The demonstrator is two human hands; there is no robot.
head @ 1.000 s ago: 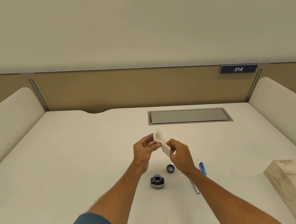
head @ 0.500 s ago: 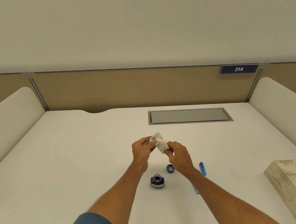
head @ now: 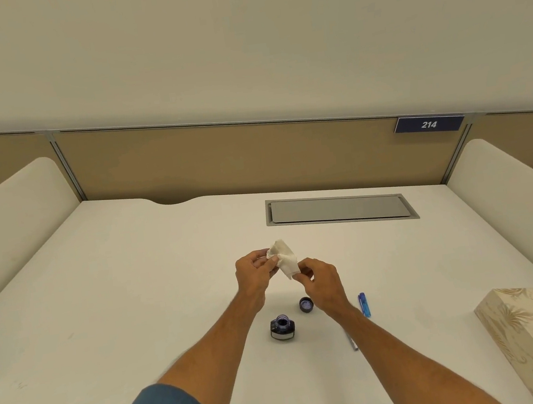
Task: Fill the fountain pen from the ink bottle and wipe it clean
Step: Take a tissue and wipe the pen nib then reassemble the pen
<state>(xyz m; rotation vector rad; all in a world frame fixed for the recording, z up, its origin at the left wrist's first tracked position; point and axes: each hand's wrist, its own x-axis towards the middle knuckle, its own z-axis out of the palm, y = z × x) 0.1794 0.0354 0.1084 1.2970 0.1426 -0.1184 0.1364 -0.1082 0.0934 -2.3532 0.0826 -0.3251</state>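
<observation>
Both hands — left hand (head: 255, 273), right hand (head: 320, 283) — pinch a crumpled white tissue (head: 285, 260) above the white desk (head: 134, 287); the open dark glass ink bottle (head: 282, 328) stands near the forearms, with bare desktop to the left.

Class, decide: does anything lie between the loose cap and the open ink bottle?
Nothing visible does. The cap lies just right of and beyond the ink bottle, with only desk surface between them.

Both forearms (head: 216, 344) extended forward, converging, hands close together. The left hand (head: 254, 274) pinches the upper end of a folded tissue (head: 286, 260), fingers curled; the right hand (head: 321, 282) pinches its lower end, back of hand up.
</observation>
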